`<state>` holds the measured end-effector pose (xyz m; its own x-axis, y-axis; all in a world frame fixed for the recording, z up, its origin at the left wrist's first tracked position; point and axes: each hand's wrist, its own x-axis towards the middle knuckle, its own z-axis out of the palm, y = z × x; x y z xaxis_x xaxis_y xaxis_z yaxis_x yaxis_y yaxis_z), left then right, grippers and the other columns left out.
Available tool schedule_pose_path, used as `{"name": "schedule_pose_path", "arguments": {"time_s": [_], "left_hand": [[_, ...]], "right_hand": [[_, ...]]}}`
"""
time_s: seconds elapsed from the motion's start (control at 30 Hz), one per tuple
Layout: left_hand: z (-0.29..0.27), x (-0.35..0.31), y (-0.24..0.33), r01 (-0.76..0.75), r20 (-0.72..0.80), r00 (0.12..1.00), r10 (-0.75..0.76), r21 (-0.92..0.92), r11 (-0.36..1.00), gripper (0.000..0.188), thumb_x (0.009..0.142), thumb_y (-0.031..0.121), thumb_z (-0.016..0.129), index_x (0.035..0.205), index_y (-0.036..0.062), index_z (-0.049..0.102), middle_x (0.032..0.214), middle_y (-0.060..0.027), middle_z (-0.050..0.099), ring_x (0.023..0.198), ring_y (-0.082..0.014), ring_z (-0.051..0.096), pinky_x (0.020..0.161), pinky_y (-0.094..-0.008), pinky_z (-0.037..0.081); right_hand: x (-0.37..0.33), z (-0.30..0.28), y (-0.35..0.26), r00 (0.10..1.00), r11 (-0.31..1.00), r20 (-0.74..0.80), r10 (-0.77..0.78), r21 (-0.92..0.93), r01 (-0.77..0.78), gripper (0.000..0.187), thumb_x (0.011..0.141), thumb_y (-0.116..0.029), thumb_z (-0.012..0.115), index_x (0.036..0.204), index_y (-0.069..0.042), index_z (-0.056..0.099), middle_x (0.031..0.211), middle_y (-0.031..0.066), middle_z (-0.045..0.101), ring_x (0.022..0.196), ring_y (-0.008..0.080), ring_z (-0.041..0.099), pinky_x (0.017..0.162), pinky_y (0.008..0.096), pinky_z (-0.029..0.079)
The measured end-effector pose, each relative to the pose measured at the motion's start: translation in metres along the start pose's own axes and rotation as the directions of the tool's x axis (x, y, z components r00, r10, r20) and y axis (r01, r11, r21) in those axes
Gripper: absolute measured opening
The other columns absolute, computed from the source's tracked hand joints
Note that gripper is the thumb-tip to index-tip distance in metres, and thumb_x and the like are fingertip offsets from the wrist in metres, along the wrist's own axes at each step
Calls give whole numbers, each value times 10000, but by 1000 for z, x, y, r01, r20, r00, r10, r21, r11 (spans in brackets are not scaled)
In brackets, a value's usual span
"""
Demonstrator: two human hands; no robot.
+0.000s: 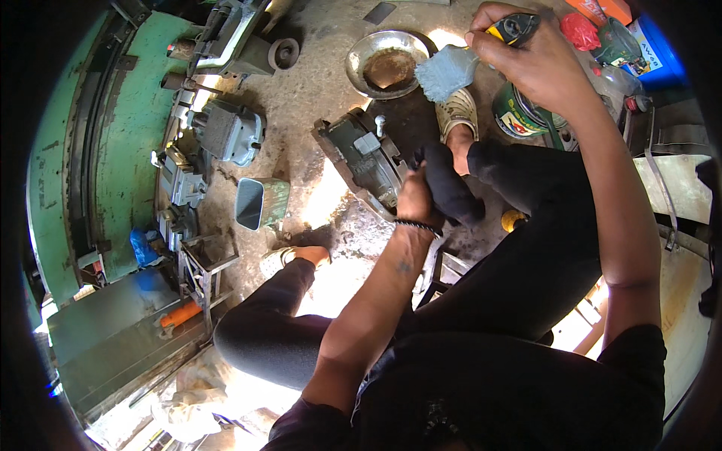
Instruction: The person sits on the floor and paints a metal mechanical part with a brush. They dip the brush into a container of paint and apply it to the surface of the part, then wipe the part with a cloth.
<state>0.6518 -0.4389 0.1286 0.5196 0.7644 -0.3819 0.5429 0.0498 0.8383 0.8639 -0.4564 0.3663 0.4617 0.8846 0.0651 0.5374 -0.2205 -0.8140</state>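
Raised at the upper right, my right hand (523, 60) is closed round the yellow and black handle of a paintbrush (447, 73). Its wide bristles are coated in pale blue-grey and point left, above a metal basin. My left hand (418, 197) is low between my knees, with its fingers curled at the end of a grey metal casting (361, 158). Against that hand lies a black, lumpy thing (455, 192), perhaps cloth; whether the fingers hold it or the casting's edge is hidden. The open-topped casting rests tilted, with a small pale block on it.
A round metal basin (386, 64) with brown residue stands ahead. Beside my right foot is a green paint tin (519, 113). Leftward are a square green container (262, 203), grey machine parts (229, 131) and a metal frame (203, 274). A blue bucket (658, 52) stands far right.
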Motion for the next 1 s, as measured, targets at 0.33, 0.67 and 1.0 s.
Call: {"name": "schedule_pose_path", "arguments": {"time_s": [0.33, 0.67, 1.0], "left_hand": [[-58, -48, 14, -177, 167, 973, 161, 83, 981, 309, 969, 225, 602, 1138, -31, 637, 948, -217, 675, 905, -299, 654, 794, -371, 510], [-202, -110, 42, 59, 206, 976, -71, 65, 996, 248, 965, 112, 619, 1154, -48, 634, 987, -203, 704, 884, -236, 677, 818, -304, 518], [-194, -116, 63, -232, 271, 949, 162, 252, 939, 263, 951, 127, 627, 1158, -34, 653, 899, -243, 699, 817, -274, 708, 751, -358, 526]], "right_hand": [[0, 35, 24, 952, 997, 306, 13, -79, 12, 154, 899, -209, 690, 927, -60, 662, 761, -3, 614, 679, 103, 566, 626, 302, 495], [-7, 97, 30, 960, 993, 268, -79, -62, 99, 124, 862, -118, 733, 965, -55, 706, 899, 66, 732, 798, 131, 671, 795, 289, 525], [3, 98, 30, 961, 950, 147, -234, -175, 258, 192, 846, -307, 736, 950, -146, 729, 815, 132, 705, 749, 297, 689, 720, 363, 539]]}}
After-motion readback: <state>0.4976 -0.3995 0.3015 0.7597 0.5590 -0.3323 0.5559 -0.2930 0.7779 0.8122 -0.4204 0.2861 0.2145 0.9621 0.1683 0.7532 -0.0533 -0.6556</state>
